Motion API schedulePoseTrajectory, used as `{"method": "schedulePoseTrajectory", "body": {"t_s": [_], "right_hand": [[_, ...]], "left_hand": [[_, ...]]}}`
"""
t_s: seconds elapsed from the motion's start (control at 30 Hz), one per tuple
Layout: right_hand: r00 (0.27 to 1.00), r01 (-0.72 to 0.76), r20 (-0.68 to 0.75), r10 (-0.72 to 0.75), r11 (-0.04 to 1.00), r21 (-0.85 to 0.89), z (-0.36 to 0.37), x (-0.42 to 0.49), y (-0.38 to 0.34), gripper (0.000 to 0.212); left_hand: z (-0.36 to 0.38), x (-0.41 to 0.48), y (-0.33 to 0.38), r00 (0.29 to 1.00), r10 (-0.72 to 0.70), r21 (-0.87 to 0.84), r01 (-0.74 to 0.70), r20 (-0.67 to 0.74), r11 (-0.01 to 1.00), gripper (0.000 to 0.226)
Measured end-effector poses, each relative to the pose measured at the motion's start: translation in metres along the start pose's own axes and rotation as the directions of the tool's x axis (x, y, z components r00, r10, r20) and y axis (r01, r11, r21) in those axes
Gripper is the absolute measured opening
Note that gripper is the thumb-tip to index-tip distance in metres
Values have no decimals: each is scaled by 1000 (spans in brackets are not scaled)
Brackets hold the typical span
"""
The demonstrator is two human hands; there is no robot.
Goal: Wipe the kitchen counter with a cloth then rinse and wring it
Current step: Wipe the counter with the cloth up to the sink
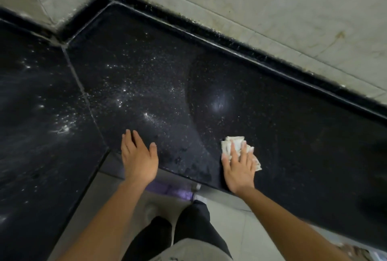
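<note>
A black speckled stone counter (167, 76) fills an L-shaped corner under me. White powdery specks lie over its left and middle parts, while a darker wiped patch spreads on the right. A small crumpled whitish cloth (235, 142) lies near the counter's front edge. My right hand (238, 166) presses flat on the cloth with straight, spread fingers. My left hand (137, 157) rests at the front edge to the left, fingers straight, holding nothing.
Pale tiled walls (272, 9) rise behind a raised black back ledge (230, 42). A seam (83, 91) joins the two counter slabs at the left. Below the edge are a light floor (228, 223), my dark trouser legs and a purple item (178, 191).
</note>
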State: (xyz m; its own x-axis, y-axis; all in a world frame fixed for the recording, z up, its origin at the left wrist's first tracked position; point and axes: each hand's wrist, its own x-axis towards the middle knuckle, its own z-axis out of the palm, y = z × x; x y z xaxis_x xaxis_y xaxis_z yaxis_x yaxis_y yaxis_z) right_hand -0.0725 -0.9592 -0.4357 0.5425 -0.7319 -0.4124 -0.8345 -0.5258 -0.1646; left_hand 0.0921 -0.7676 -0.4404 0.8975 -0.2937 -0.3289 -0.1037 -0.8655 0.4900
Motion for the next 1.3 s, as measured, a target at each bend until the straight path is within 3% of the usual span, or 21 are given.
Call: {"method": "schedulePoseTrajectory", "body": {"t_s": [0.13,0.3,0.37,0.47,0.53,0.73,0.87,0.93,1.03,1.1,1.2,1.3], "right_hand": [[979,202,18,-202,979,-21,24,-16,-67,57],[914,399,101,-392,915,-63,31,-16,-118,56],[841,536,139,-522,839,-90,32,-17,-121,55],[665,747,218,-715,640,-182,29,-14,-98,53],[626,779,242,-742,578,-244,24,-12,-69,54],[833,553,200,-516,783,-283,4,-34,36,49],[920,385,201,-337,877,-288,-10,-48,98,64],[960,261,168,-224,933,-246,-10,-53,106,68],[986,137,116,-117,974,-179,-4,-54,81,54],[977,185,133,-167,972,-143,-2,-51,54,54],[916,386,179,-358,908,-160,1,-35,8,61],[876,470,197,-441,872,-138,2,-5,-40,52]], "left_hand": [[-9,-6,-28,997,65,199,-56,-36,978,66],[-14,-6,-47,997,75,229,-71,-11,971,67],[-11,-6,-49,995,90,214,-81,-34,973,68],[-7,-7,-51,991,110,214,-92,-74,973,69],[-7,-7,-52,990,117,219,-98,-74,971,70],[-8,-9,-51,992,120,222,-108,-44,969,68],[-8,-9,-52,991,127,217,-118,-28,969,69],[-7,-9,-52,992,124,219,-117,-22,969,69],[-7,-8,-51,992,120,220,-111,-28,969,69],[-7,-8,-50,993,117,230,-110,-18,967,69],[-7,-7,-49,994,109,226,-106,0,968,69],[-5,-5,-50,994,110,219,-104,-14,970,71]]}}
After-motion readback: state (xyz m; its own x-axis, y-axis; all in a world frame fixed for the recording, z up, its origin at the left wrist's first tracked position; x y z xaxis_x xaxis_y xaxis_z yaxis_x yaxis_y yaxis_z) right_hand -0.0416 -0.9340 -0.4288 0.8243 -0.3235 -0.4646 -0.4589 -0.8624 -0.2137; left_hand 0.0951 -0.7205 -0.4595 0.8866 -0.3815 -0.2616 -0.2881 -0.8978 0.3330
